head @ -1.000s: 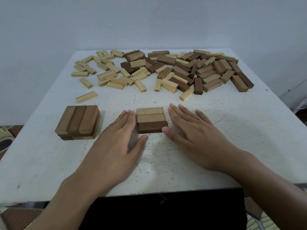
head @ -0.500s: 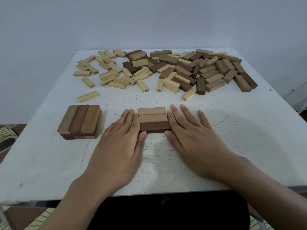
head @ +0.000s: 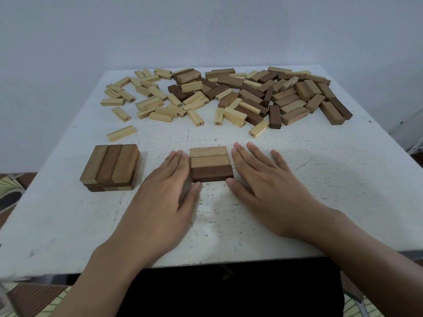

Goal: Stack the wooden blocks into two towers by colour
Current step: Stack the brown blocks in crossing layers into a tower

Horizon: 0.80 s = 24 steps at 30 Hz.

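Note:
Three wooden blocks lie side by side as one flat layer near the table's front middle: two lighter ones behind, a dark brown one in front. My left hand lies flat with straight fingers against the layer's left ends. My right hand lies flat against its right ends. A two-layer stack of brown blocks stands to the left. Loose pale blocks and loose brown blocks are scattered across the back of the table.
The white speckled table has its front edge close to me and a wall behind. One pale block lies alone behind the stack. Bare tabletop stretches to the right of my right hand.
Both hands have slid inward along the table and closed up against the two ends of the three-block layer. The blocks sit in the same spot.

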Motion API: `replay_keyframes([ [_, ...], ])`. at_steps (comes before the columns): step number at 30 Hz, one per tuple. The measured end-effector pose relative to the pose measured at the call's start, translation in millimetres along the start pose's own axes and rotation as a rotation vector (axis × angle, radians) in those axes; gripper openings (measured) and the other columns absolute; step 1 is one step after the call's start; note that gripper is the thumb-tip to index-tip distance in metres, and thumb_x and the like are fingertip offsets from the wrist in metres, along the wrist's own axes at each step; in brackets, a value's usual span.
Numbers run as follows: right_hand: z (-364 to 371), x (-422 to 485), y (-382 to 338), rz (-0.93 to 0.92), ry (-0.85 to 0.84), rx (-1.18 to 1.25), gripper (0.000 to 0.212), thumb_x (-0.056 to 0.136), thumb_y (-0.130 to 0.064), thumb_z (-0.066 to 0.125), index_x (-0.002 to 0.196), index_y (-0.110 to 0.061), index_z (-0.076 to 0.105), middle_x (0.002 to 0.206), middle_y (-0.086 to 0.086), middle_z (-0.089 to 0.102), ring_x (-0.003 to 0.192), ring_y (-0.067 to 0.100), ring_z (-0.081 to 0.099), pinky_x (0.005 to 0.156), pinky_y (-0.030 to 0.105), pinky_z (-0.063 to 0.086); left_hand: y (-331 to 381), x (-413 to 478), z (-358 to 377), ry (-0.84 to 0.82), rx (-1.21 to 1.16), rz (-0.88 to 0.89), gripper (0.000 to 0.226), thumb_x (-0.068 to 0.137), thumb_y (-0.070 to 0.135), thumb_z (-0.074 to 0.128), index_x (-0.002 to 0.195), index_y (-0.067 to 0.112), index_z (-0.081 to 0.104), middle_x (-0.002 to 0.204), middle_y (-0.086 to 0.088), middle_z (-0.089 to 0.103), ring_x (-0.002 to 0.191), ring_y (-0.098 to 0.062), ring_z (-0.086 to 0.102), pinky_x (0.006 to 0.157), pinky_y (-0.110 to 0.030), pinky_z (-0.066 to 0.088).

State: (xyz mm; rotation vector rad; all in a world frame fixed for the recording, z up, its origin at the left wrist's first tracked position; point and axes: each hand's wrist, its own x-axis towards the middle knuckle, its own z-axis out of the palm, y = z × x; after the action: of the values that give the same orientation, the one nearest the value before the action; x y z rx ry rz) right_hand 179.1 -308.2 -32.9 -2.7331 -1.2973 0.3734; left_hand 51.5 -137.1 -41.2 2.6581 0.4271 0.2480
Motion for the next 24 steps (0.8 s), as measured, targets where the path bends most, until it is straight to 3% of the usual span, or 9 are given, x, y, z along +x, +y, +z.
replay_keyframes([
  [3,-15,-2,2,0.002,0.013,0.108,0.078,0.100,-0.064,0.025,0.161,-0.028,-0.006,0.169,-0.013,-0.003,0.153,0.002,-0.010,0.127,0.037,-0.005,3,-4,-7,0.006,-0.096,0.003,0.069,0.102,0.050,0.045,0.161,0.039,0.012,0.153,0.035,0.007,0.140,0.022,-0.001,0.109,0.001,0.002],
  [6,-30,-1,4,-0.011,0.069,0.167,0.088,0.093,-0.069,0.048,0.162,-0.034,0.007,0.165,-0.014,0.019,0.150,0.005,0.011,0.122,0.036,0.013,5,0,-17,0.023,-0.098,0.054,0.067,0.100,0.049,0.051,0.160,0.042,0.022,0.159,0.027,0.028,0.144,0.009,0.023,0.114,-0.019,0.027],
  [9,-40,11,10,-0.073,0.066,0.195,0.092,0.083,-0.072,0.060,0.158,-0.036,0.023,0.158,-0.011,0.031,0.144,0.006,0.017,0.117,0.039,0.019,7,9,-27,-0.004,-0.006,0.101,0.069,0.098,0.053,0.048,0.160,0.038,0.021,0.163,0.019,0.025,0.148,0.001,0.019,0.112,-0.018,0.020],
  [13,-44,27,15,-0.120,-0.002,0.237,0.091,0.075,-0.073,0.067,0.153,-0.042,0.031,0.155,-0.015,0.033,0.144,0.009,0.018,0.117,0.044,0.021,14,20,-38,-0.125,0.084,0.111,0.074,0.100,0.054,0.046,0.161,0.037,0.009,0.166,0.019,0.011,0.149,0.001,0.007,0.115,-0.021,0.016],
  [20,-38,36,21,-0.146,0.008,0.254,0.092,0.071,-0.076,0.067,0.151,-0.041,0.037,0.145,-0.018,0.036,0.138,0.009,0.023,0.116,0.045,0.025,14,29,-34,-0.206,0.059,0.095,0.078,0.099,0.055,0.050,0.160,0.041,0.003,0.163,0.015,0.022,0.148,-0.011,0.023,0.117,-0.035,0.030],
  [24,-35,38,24,-0.160,0.034,0.261,0.088,0.070,-0.075,0.066,0.147,-0.040,0.043,0.138,-0.019,0.038,0.131,0.006,0.026,0.111,0.038,0.026,10,31,-30,-0.207,0.058,0.109,0.076,0.100,0.051,0.050,0.160,0.038,0.007,0.157,0.016,0.031,0.140,-0.008,0.030,0.113,-0.033,0.030],
])
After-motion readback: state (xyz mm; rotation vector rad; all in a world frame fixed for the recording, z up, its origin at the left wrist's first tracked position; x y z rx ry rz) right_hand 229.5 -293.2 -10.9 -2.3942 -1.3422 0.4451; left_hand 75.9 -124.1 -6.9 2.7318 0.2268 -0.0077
